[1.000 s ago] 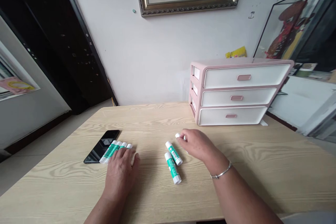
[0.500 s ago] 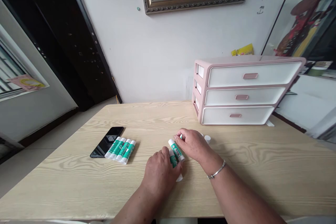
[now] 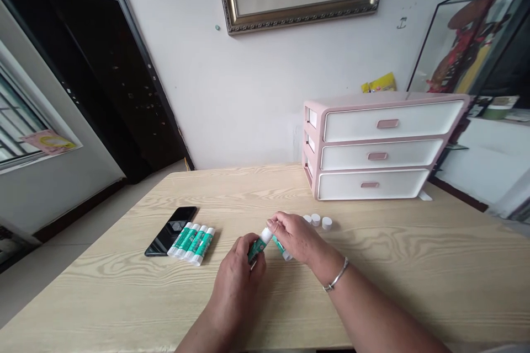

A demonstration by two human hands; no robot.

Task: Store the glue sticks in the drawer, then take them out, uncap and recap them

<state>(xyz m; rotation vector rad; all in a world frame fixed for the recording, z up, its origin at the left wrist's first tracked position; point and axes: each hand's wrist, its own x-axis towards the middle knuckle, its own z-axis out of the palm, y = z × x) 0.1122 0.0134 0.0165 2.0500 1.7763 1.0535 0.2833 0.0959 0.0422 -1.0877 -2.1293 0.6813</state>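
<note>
Glue stick (image 3: pixel 256 249) in left hand (image 3: pixel 236 287), right hand (image 3: pixel 296 238) at its tip — wood-grain table (image 3: pixel 103 292).

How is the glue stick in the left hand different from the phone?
The glue stick is gripped in the left hand, held up off the table, while the phone lies flat on the table. The glue stick is a round white and green tube; the phone is a flat, shiny black slab. Both the glue stick and the phone are longer than they are wide.
</note>
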